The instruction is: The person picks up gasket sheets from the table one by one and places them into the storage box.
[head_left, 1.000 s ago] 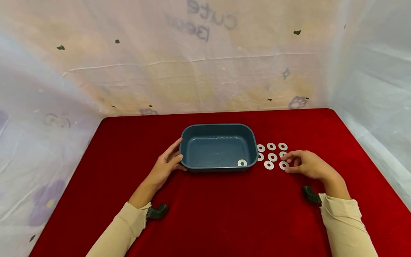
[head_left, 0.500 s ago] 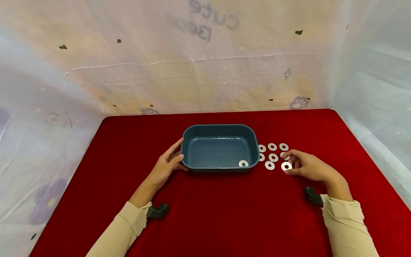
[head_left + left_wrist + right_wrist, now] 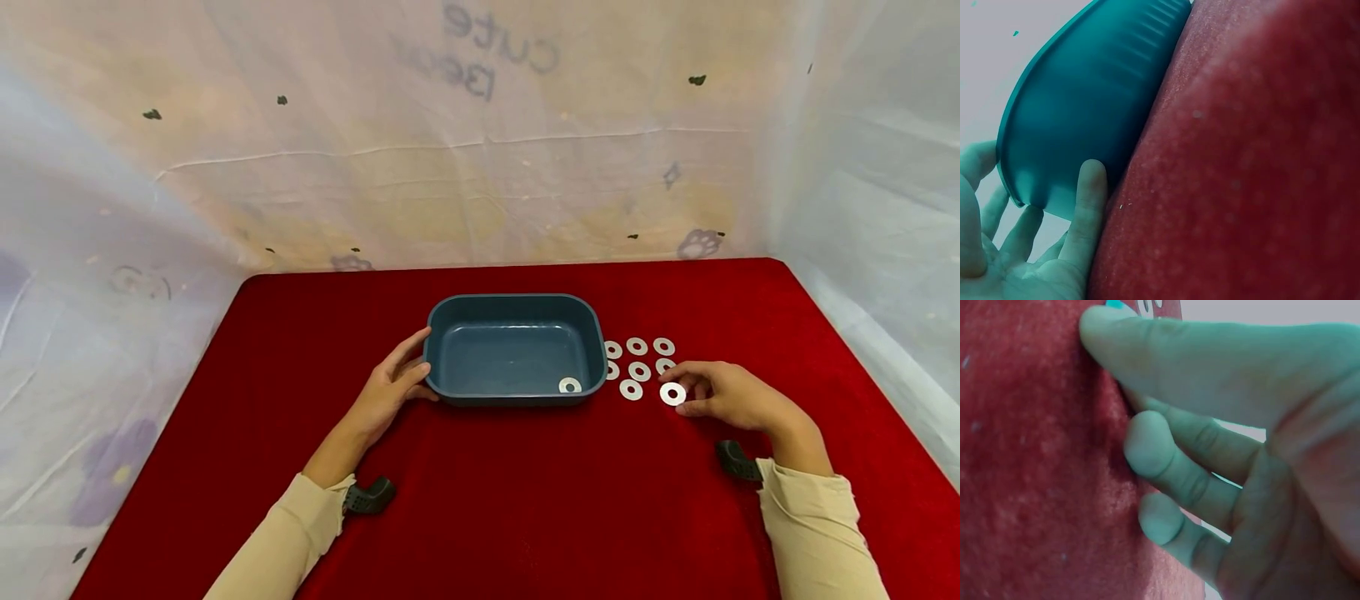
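In the head view, a blue-grey rectangular plastic box (image 3: pixel 517 358) stands on the red cloth with one flat metal washer (image 3: pixel 564 386) inside, at its front right corner. My left hand (image 3: pixel 390 383) rests against the box's left end, thumb and index finger at the rim. The left wrist view shows its spread fingers (image 3: pixel 1091 187) touching the outer wall. Right of the box, my right hand (image 3: pixel 723 396) pinches a washer (image 3: pixel 664 395) by its edge between thumb and index finger. In the right wrist view the thumb (image 3: pixel 1166 353) mostly hides that washer; the other fingers curl loosely.
Several more washers (image 3: pixel 632 395) lie in loose rows between the box and my right hand, two partly hidden by the box's rim. The red cloth (image 3: pixel 540 500) covers the table. A printed pale sheet (image 3: pixel 480 208) hangs behind, with others at both sides.
The nearest right washer, flat under my right fingertips before, has shifted slightly right and towards me, and looks larger. My right hand has drawn back a little; the left hand stays at the box.
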{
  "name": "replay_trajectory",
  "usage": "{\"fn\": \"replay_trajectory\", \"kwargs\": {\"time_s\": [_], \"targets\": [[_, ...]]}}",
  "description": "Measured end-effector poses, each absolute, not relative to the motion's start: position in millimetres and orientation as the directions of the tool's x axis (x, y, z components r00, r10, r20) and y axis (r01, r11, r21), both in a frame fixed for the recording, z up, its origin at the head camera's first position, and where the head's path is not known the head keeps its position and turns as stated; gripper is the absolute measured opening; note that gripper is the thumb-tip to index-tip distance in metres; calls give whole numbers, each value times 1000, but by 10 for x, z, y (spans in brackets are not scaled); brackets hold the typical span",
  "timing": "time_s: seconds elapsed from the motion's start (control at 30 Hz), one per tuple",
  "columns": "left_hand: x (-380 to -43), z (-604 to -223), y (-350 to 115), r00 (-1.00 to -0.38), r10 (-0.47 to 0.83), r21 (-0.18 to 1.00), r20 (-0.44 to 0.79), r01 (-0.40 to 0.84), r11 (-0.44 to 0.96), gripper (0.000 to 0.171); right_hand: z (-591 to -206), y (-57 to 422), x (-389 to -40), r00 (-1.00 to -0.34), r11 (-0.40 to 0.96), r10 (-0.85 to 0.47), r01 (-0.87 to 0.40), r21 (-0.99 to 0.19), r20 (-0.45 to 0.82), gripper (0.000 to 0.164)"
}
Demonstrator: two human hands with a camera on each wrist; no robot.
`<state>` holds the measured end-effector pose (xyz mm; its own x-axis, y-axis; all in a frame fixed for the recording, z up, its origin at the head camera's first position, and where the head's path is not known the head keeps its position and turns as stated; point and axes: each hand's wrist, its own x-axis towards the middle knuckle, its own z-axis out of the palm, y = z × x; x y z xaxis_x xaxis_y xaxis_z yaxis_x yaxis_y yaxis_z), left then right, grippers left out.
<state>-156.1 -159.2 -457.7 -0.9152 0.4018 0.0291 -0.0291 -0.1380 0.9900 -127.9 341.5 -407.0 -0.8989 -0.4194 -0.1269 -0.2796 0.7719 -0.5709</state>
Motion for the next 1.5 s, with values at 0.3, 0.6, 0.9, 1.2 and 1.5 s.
{"fn": "replay_trajectory", "kwargs": {"time_s": [0.3, 0.6, 0.9, 1.2, 1.5], "targets": [[-1563, -4570, -1601, -914, 404, 989, 24, -37, -141, 58, -4046, 3385, -1284, -913, 804, -380, -246, -542, -150, 35], [-1559, -4521, -1596, -913, 409, 989, 11, -49, -137, 61, -4008, 3378, -1297, -924, 822, -347, -219, -525, -159, 36], [-1546, -4536, -1601, -916, 401, 991, 1, -53, -124, 61, -3997, 3357, -1279, -936, 824, -323, -207, -527, -138, 35], [-1553, -4542, -1599, -921, 390, 992, 3, -46, -116, 60, -3988, 3340, -1289, -952, 823, -300, -223, -523, -66, 36], [-1551, -4544, -1598, -920, 392, 993, 10, -37, -113, 60, -3979, 3312, -1285, -965, 823, -262, -240, -515, 31, 31]]}}
